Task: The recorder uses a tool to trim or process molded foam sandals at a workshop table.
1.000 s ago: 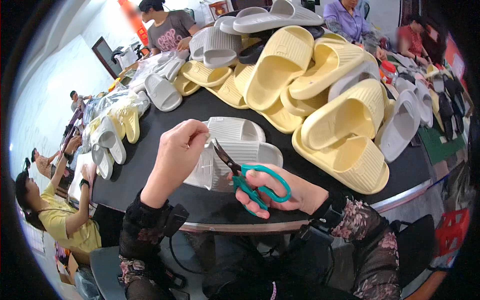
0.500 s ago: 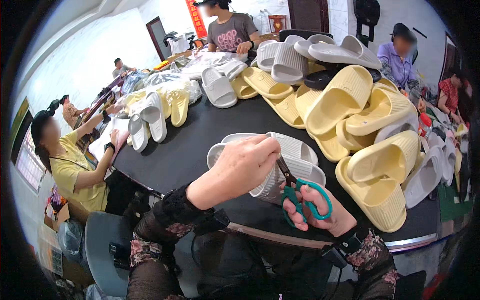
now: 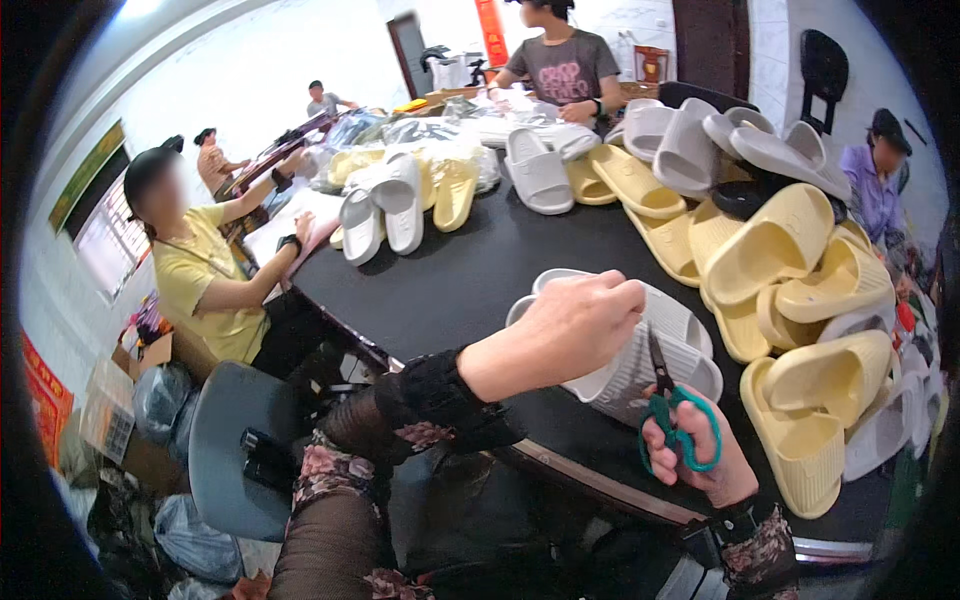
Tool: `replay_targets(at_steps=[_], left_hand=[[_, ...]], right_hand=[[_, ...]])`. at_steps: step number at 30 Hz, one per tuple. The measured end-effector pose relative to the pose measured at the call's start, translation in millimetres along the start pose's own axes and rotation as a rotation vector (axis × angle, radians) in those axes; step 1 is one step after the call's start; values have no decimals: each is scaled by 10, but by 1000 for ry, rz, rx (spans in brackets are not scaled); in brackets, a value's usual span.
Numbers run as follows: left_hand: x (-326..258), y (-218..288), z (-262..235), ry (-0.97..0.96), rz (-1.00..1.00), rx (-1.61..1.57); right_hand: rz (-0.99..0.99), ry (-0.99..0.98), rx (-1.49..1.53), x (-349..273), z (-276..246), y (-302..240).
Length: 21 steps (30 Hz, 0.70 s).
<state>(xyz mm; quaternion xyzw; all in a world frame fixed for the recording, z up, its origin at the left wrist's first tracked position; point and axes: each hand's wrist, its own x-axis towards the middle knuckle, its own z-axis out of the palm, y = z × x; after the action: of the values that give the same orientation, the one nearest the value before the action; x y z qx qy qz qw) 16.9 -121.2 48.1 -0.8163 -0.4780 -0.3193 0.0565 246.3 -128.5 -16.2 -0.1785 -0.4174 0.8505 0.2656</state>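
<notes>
My left hand point(image 3: 575, 325) is curled down over the top of a pale grey slide sandal point(image 3: 640, 355), fingers closed around its upper edge, pinning it to the black round table point(image 3: 460, 285). The sandal sits at the near edge of the table, right in front of me, on top of or against a second sandal of the same colour; can't tell which. My right hand point(image 3: 700, 460) is just off the sandal's near right side, fingers through the loops of green-handled scissors point(image 3: 675, 420), gripping them, blades pointing up toward the sandal's ribbed side, tips at or just short of it. Blades look nearly together. Heap of yellow sandals point(image 3: 790, 300) to my right, white sandals point(image 3: 385, 210) across the table to the left. A person in a yellow shirt point(image 3: 200, 285) sits at the table's left edge.
</notes>
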Motion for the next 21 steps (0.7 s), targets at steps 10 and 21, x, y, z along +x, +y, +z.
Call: replay_targets(at_steps=[10,21], left_hand=[[-75,-39,16,66,13,-139],[-70,-52,61,42,-1,-188]], right_hand=[[-47,-2,-54,56,-20,78],[-129,-49,-36,73,-14,103]])
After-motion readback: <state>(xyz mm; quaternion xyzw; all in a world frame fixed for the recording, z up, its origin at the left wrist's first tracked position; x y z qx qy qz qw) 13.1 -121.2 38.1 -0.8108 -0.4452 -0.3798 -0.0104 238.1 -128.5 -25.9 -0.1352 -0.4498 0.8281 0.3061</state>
